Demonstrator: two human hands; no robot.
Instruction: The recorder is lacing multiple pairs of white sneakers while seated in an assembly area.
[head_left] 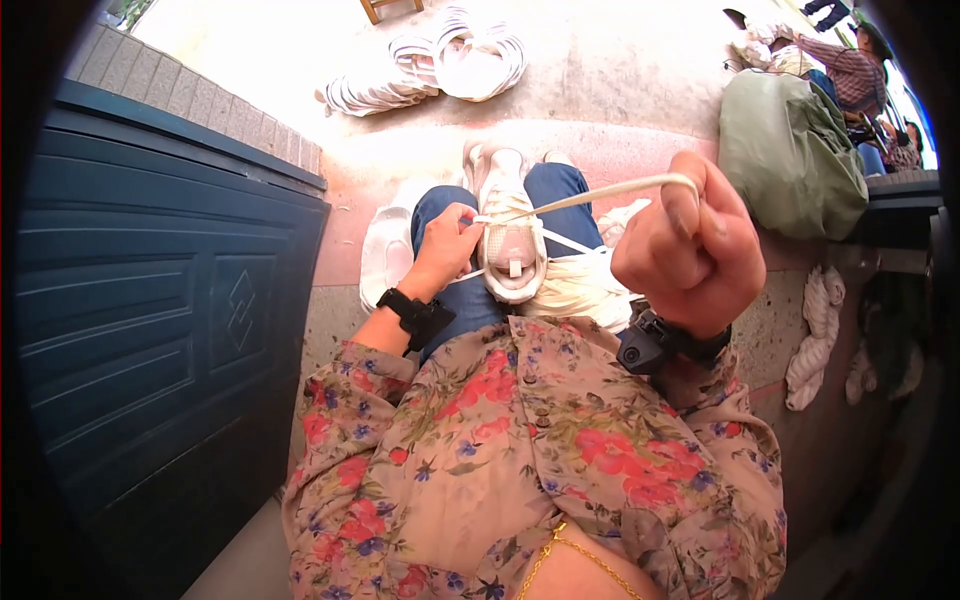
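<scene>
A white sneaker [515, 272] rests between my knees, its heel opening toward me and its toe pointing away. My right hand [692, 250] is a closed fist raised to the right of the shoe, gripping a cream shoelace [610, 190] that loops over the index finger. The lace runs taut from there down to the eyelets. At the shoe's left edge, my left hand [447, 250] is closed in a pinch on the shoe beside the eyelets; its fingertips are partly hidden. Another stretch of white lace [568, 241] trails off the shoe's right side.
A bundle of cream laces [578, 292] lies by my right thigh. Another white shoe [388, 245] stands left of my knee. Striped white coils [470, 65] lie ahead on the floor. A blue panelled door [160, 310] is left; a green sack [790, 150] and a seated person [850, 75] are right.
</scene>
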